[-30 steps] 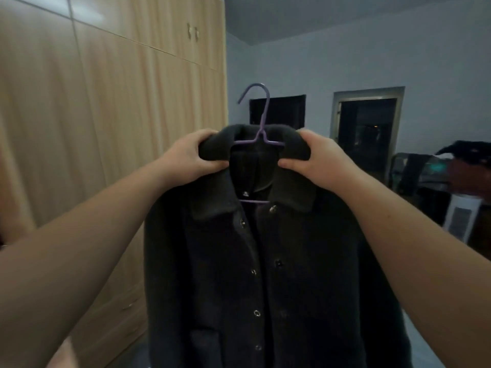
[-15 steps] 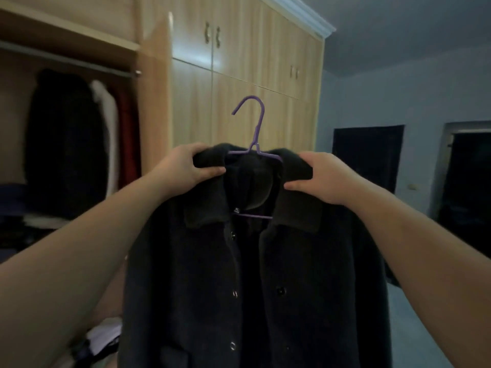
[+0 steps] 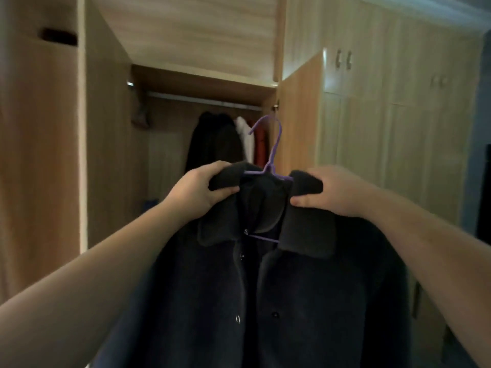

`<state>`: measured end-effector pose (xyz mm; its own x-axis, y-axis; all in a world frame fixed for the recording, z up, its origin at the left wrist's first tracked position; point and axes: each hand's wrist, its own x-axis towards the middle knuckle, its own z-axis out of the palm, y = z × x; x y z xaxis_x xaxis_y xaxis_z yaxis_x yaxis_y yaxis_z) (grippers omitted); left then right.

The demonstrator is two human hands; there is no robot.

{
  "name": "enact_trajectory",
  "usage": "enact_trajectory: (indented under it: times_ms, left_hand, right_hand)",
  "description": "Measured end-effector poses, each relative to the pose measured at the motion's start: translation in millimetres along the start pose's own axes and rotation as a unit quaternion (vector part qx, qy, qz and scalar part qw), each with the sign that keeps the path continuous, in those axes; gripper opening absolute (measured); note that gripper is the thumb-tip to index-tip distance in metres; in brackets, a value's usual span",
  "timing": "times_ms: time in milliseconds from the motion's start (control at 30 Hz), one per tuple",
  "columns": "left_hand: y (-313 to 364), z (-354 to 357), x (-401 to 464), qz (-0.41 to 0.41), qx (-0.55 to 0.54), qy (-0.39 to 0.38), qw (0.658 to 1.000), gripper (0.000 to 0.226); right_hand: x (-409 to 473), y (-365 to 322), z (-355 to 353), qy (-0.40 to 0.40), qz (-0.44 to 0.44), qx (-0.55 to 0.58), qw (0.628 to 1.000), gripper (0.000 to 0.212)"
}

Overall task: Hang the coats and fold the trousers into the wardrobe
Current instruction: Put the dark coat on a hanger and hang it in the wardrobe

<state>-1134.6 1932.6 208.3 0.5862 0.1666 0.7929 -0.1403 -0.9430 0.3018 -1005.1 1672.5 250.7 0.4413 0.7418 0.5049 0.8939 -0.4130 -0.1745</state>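
Open wardrobe (image 3: 111, 144) straight ahead, wood-grain, both doors swung out: left door (image 3: 39, 155) fills the left edge, right door (image 3: 297, 123) stands edge-on just right of the opening. Metal rail (image 3: 204, 100) runs across the top of the opening under a shelf board. On the rail's right half hang a black coat (image 3: 212, 144), a white garment (image 3: 245, 139) and a red garment (image 3: 261, 144), packed side by side against the right door. Small dark item (image 3: 139, 115) hangs at the rail's left end, too blurred to identify. Rail's middle-left stretch is bare. Closed pale cupboard doors (image 3: 385, 115) run off to the right, with handles (image 3: 344, 59) up top.

Dark grey coat (image 3: 279, 301) is on a purple hanger (image 3: 268, 144), held up in front of the opening, below rail height; the hook overlaps the red garment in view. Coat front is partly buttoned, collar folded down.

Left hand (image 3: 198, 191) grips the left shoulder at the collar, fingers curled over the top, thumb underneath. Right hand (image 3: 332, 191) grips the right shoulder the same way, thumb pressed under the collar fold. Both forearms reach forward and upward, converging on the coat.
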Motion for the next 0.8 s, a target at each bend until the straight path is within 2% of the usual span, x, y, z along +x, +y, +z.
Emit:
enact_trajectory:
  times_ms: [67, 200, 367, 567, 700, 800]
  left_hand:
    - [-26.8, -10.0, 0.0, -0.012, 0.011, 0.012, 1.000, 0.045]
    - [-71.6, -25.2, 4.1, -0.053, 0.026, 0.001, 0.998, 0.044]
    - [-113.6, -30.0, 13.4, -0.087, 0.035, -0.026, 0.995, 0.043]
    - [-162.2, -6.4, 42.9, -0.091, 0.067, 0.020, 0.993, 0.040]
    - [-185.5, 16.7, 80.8, -0.061, 0.102, 0.064, 0.991, 0.039]
    - [-202.4, 28.9, 115.2, -0.057, 0.121, 0.063, 0.989, 0.038]
  right_hand:
    - [23.9, -10.4, 27.3, 0.034, -0.007, 0.034, 0.999, 0.039]
    - [65.1, -22.8, 71.1, 0.073, -0.016, 0.015, 0.997, 0.048]
    - [112.7, -12.2, 107.9, 0.039, -0.027, 0.062, 0.997, 0.049]
    - [180.5, 9.2, 128.9, 0.005, -0.041, 0.162, 0.986, 0.046]
    - [233.1, 35.7, 131.6, -0.027, -0.092, 0.141, 0.985, 0.052]
    - [271.5, 57.3, 135.1, -0.035, -0.117, 0.134, 0.983, 0.052]
